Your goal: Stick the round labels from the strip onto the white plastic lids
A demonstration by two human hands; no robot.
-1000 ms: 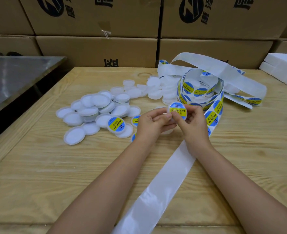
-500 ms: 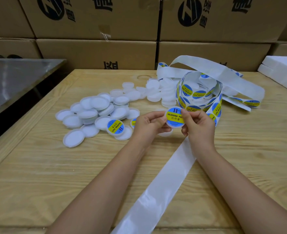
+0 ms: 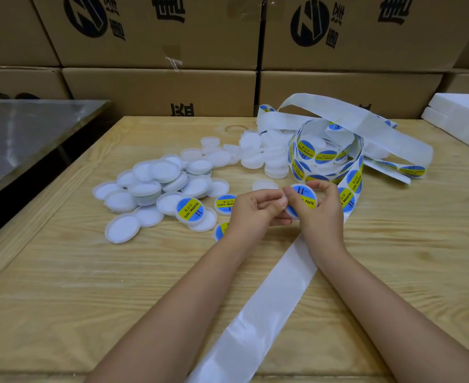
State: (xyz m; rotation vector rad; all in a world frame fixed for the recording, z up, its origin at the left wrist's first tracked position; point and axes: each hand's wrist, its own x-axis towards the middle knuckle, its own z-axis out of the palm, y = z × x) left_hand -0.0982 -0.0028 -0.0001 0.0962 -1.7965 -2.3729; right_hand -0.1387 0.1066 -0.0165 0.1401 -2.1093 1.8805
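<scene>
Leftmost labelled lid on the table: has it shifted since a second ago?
No. The leftmost labelled lid still lies atop the same white lids.

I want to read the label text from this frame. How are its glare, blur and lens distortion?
Head view: soft light; glare on the steel table, sheen on the bare backing strip; wide-angle lens bows the edges of the cardboard boxes; held lid sharp enough to read PASTE, though left hand and right hand cover part.

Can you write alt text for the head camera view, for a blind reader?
A person's left hand and right hand hold a white lid bearing a round label above a wooden table. Plain lids and labelled lids lie to the left; a label strip coils behind, before cardboard boxes.
</scene>
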